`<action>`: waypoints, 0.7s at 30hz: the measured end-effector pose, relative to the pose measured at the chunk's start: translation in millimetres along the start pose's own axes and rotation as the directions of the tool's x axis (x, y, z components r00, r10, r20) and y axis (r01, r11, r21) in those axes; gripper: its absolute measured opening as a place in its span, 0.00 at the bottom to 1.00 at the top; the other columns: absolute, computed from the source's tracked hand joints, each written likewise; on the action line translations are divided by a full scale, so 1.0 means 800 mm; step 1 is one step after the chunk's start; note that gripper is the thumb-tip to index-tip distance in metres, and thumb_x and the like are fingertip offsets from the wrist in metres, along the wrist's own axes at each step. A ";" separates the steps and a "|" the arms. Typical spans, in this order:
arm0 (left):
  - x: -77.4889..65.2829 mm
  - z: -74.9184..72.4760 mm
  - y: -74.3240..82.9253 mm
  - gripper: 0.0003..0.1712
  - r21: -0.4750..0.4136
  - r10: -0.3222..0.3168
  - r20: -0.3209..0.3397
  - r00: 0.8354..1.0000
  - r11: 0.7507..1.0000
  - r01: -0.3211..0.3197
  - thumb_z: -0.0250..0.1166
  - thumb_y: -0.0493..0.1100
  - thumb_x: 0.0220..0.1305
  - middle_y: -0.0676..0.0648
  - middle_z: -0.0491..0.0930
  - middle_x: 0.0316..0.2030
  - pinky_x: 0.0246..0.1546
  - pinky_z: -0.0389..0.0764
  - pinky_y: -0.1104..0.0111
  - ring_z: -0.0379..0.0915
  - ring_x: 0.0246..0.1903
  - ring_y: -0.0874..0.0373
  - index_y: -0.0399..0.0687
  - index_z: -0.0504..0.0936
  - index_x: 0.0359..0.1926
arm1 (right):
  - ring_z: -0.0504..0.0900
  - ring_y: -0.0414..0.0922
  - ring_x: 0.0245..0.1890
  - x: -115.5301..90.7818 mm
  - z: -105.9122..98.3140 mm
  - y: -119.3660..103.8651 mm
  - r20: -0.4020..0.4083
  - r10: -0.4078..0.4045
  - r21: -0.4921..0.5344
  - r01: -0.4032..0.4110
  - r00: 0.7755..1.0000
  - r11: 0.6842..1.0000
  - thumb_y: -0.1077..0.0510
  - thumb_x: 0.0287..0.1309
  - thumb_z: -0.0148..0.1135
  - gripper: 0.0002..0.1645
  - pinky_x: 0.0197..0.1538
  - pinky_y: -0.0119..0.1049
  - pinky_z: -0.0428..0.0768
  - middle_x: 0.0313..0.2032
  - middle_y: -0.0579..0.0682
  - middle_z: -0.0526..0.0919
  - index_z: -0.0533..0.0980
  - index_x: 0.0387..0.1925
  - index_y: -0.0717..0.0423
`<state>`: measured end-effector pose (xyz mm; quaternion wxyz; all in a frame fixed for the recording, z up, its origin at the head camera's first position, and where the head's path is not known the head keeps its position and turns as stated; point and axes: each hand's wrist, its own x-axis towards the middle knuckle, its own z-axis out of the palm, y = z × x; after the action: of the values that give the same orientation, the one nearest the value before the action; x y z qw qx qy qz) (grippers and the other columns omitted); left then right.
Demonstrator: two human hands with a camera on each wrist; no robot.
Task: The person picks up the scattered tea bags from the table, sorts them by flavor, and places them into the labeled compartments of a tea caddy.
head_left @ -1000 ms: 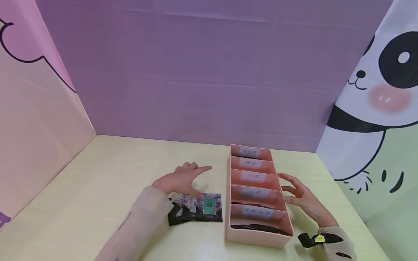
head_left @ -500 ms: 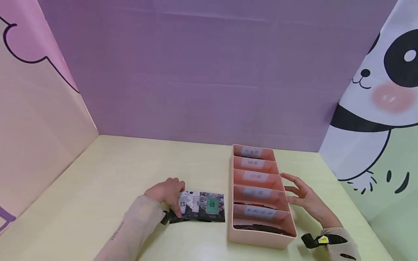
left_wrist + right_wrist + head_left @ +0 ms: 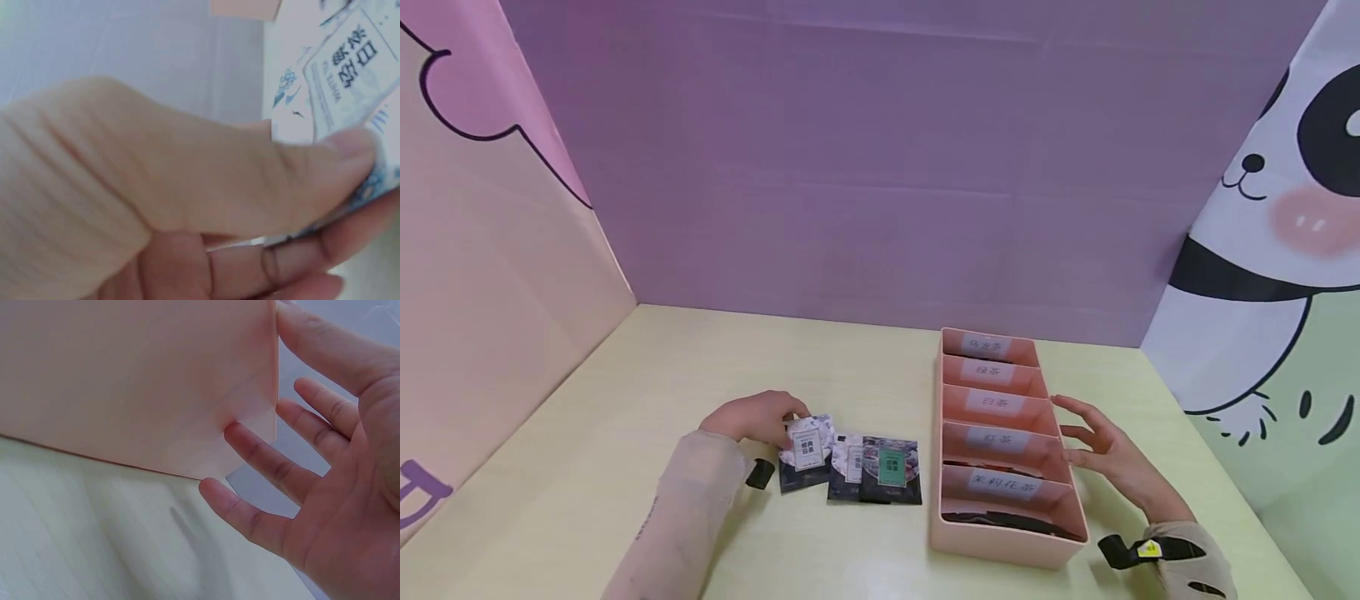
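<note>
My left hand (image 3: 760, 417) pinches a tea sachet (image 3: 807, 452) between thumb and fingers; its white label reads white tea in the left wrist view. The sachet looks slightly raised at its far edge. Beside it lie a second white-labelled sachet (image 3: 846, 471) and a green-labelled sachet (image 3: 891, 471) that overlaps it. My right hand (image 3: 1112, 458) rests its spread fingertips against the right wall of a pink divided box (image 3: 1007, 546). In the right wrist view, fairly straight fingers (image 3: 269, 459) touch the box's outer wall (image 3: 137, 381).
Each of the box's several compartments has a handwritten paper label (image 3: 995, 402). Dark sachets (image 3: 1011, 523) lie in the nearest one, and dark edges show in some others. Purple, pink and panda-printed sheets wall the pale wooden table (image 3: 715, 350).
My left hand has come down from above the sachets, gripped the leftmost one and drawn it left, apart from the other two. My right hand stays at the box.
</note>
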<state>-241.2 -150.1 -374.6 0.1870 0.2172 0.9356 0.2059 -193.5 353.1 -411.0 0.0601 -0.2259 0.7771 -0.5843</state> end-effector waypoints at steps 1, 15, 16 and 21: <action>-0.001 -0.002 -0.002 0.25 -0.028 -0.007 -0.004 1.000 1.000 0.006 0.70 0.27 0.52 0.41 0.79 0.47 0.50 0.76 0.54 0.74 0.45 0.48 0.38 0.81 0.54 | 0.75 0.34 0.58 0.000 0.000 0.000 -0.006 0.013 -0.011 -0.013 1.000 1.000 0.69 0.67 0.57 0.40 0.54 0.33 0.74 0.66 0.28 0.65 0.54 0.75 0.56; -0.019 -0.026 -0.002 0.21 -0.250 -0.003 -0.192 0.981 0.967 -0.046 0.68 0.24 0.55 0.39 0.78 0.38 0.30 0.81 0.62 0.76 0.29 0.53 0.40 0.78 0.50 | 0.75 0.35 0.58 0.000 0.004 -0.007 -0.034 0.054 -0.037 -0.055 0.998 0.998 0.66 0.67 0.58 0.39 0.59 0.69 0.63 0.66 0.30 0.64 0.56 0.75 0.52; -0.018 -0.026 0.000 0.21 -0.251 -0.002 -0.197 0.980 0.967 -0.049 0.68 0.24 0.55 0.40 0.78 0.37 0.30 0.81 0.62 0.77 0.29 0.53 0.40 0.78 0.49 | 0.75 0.34 0.58 0.000 0.004 -0.007 -0.038 0.055 -0.039 -0.057 0.998 0.998 0.66 0.67 0.58 0.39 0.59 0.69 0.63 0.66 0.30 0.64 0.56 0.75 0.53; -0.016 -0.029 0.005 0.19 -0.209 0.036 -0.245 0.969 0.974 -0.089 0.67 0.25 0.57 0.43 0.79 0.34 0.29 0.79 0.64 0.76 0.27 0.54 0.40 0.79 0.49 | 0.75 0.34 0.58 0.000 0.003 -0.006 -0.037 0.058 -0.038 -0.059 0.998 0.998 0.66 0.67 0.58 0.40 0.60 0.69 0.62 0.66 0.29 0.64 0.55 0.75 0.53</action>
<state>-239.4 -159.7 -349.8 0.0888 0.1986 0.9156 0.3381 -191.7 350.1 -407.3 0.0588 -0.1936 0.7955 -0.5711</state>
